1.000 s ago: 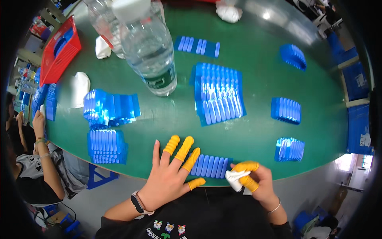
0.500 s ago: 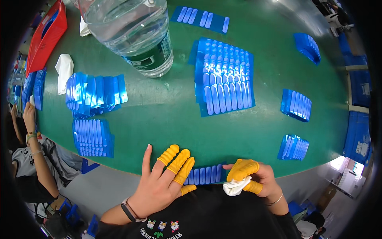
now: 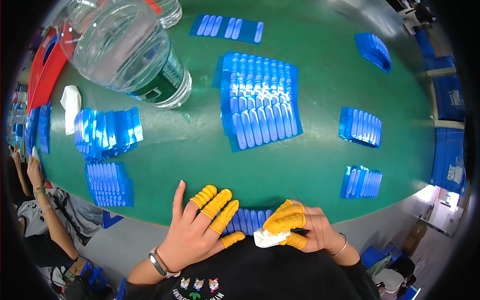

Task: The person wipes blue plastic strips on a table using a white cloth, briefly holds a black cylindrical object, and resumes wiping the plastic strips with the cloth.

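A blue film strip (image 3: pixel 248 220) bearing a row of oblong pieces lies at the table's near edge, between my hands. My left hand (image 3: pixel 192 230), in yellow finger cots, is spread flat with its fingertips resting over the strip's left end. Its index finger is bare and stretched outward. My right hand (image 3: pixel 305 227), also in yellow finger cots, pinches a folded white cloth (image 3: pixel 270 238) against the strip's right part. That hand and the cloth hide the strip's right end.
A layered stack of blue strips (image 3: pixel 262 122) lies mid-table, with smaller piles (image 3: pixel 362 127) at right and others (image 3: pixel 107 185) at left. A large clear water bottle (image 3: pixel 162 90) stands upper left beside a red basket (image 3: pixel 47 80). At far left is another person's arm (image 3: pixel 50 210).
My right hand has moved left along the strip with the white cloth, covering more of it. The left hand stays pressed in place. The whole view has shifted slightly.
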Demonstrator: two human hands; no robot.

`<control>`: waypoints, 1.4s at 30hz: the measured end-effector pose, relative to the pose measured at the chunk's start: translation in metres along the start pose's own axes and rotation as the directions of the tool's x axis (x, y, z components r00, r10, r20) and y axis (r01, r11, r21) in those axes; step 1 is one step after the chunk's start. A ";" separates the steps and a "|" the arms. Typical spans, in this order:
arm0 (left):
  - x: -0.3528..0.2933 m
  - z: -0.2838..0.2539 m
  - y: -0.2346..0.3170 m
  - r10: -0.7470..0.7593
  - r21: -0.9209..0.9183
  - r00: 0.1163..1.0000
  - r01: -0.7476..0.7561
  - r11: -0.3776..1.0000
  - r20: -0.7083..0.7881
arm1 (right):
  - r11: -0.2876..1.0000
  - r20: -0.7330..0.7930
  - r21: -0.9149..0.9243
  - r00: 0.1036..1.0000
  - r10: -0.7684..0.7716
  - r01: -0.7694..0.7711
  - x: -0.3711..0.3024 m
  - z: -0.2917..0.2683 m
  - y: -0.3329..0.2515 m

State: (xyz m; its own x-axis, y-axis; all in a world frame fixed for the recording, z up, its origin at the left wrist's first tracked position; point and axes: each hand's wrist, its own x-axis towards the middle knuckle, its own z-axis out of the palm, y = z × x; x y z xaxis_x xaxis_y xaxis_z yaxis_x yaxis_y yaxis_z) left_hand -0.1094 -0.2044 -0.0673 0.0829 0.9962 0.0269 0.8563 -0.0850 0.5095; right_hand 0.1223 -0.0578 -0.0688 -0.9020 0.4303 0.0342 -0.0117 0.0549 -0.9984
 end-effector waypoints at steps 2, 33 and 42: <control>0.011 -0.002 0.000 0.012 -0.040 1.000 -0.013 0.999 -0.021 | 0.982 -0.039 -0.174 0.996 -0.082 0.074 0.000 -0.012 -0.008; 0.026 0.018 0.024 0.050 0.074 0.995 -0.057 0.996 0.090 | 0.921 -0.665 -0.372 0.725 -0.177 -0.116 -0.023 -0.123 -0.032; 0.006 0.032 0.023 0.030 0.102 1.000 -0.029 0.994 -0.005 | 0.488 -0.007 -0.871 0.990 -0.139 0.062 0.038 -0.024 -0.004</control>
State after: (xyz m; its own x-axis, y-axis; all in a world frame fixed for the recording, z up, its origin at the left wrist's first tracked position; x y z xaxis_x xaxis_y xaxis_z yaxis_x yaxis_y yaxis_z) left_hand -0.0730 -0.2008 -0.0832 0.1061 0.9933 0.0461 0.9012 -0.1156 0.4177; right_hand 0.0989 -0.0201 -0.0625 -0.8884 0.4251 0.1731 0.3139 0.8379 -0.4466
